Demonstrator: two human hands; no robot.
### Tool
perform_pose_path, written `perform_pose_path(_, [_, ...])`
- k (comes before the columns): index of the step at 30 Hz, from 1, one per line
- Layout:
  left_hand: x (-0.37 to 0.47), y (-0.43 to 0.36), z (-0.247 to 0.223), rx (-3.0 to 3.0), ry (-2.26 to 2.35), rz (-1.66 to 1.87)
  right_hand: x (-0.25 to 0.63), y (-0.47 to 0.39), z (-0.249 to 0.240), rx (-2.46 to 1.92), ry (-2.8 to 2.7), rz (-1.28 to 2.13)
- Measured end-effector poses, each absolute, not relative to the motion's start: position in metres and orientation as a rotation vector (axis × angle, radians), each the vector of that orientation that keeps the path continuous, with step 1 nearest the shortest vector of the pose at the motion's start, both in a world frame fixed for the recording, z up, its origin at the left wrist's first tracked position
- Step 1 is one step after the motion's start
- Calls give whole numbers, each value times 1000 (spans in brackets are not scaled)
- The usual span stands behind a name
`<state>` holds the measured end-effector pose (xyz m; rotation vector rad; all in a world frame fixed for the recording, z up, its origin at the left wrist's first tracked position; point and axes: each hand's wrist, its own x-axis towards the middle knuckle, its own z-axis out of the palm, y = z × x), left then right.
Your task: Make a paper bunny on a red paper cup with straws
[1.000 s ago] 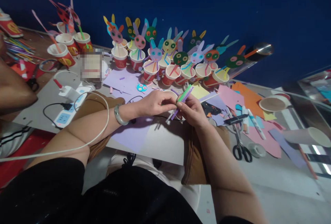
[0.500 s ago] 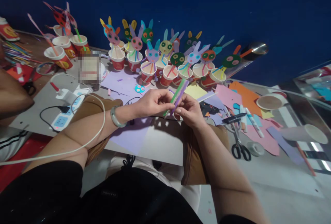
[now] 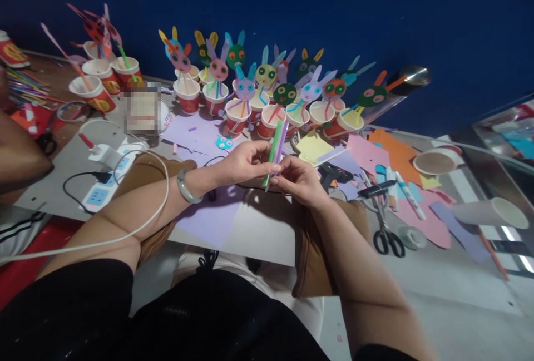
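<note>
A green straw (image 3: 276,141) and a purple straw (image 3: 282,137) stand side by side, nearly upright, between my two hands. My left hand (image 3: 248,163) is closed, its thumb and fingers pinching them from the left. From the right, my right hand (image 3: 301,179) is also closed on their lower part, fingertips close to those of the left. The lower ends are partly hidden by my fingers. Just beyond are red and white paper cups (image 3: 272,122) holding paper rabbit heads (image 3: 285,94) on coloured stems. Left of the straws, a small blue paper face (image 3: 224,142) lies on purple paper (image 3: 194,133).
Scissors (image 3: 387,238), a roll of clear tape (image 3: 412,237), a marker (image 3: 411,199) and a black glue gun (image 3: 334,174) lie to the right among paper sheets. At left are a power strip (image 3: 100,194), a white cable (image 3: 167,183) and another person's arm (image 3: 25,149).
The straws have turned from leaning right to nearly upright and now sit closer together. My right hand has shifted slightly left; the black glue gun shows more plainly.
</note>
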<state>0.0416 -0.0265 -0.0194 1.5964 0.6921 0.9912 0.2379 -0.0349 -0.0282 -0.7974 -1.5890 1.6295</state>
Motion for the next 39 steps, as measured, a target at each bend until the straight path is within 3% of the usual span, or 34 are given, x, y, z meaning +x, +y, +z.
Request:
perform_pose_path(8, [41, -26, -23, 1680, 783, 1025, 237, -36, -29, -817, -1638, 1589])
perform_pose_path(17, [42, -26, -26, 1593, 876, 1029, 233, -40, -39, -839, -1626, 1284])
perform_pose_path(25, [40, -27, -16, 1685, 910, 1024, 235, -41, -43, -775, -1903, 778])
perform_pose_path(32, [31, -26, -6, 1622, 840, 745, 239, -39, -45, -556, -2144, 182])
perform_pose_path(36, [27, -23, -5, 1534, 747, 581, 240, -41, -47, -569, -2196, 54])
perform_pose_path(39, [29, -23, -8, 1527, 753, 669, 238, -42, -47, -598, -2139, 70])
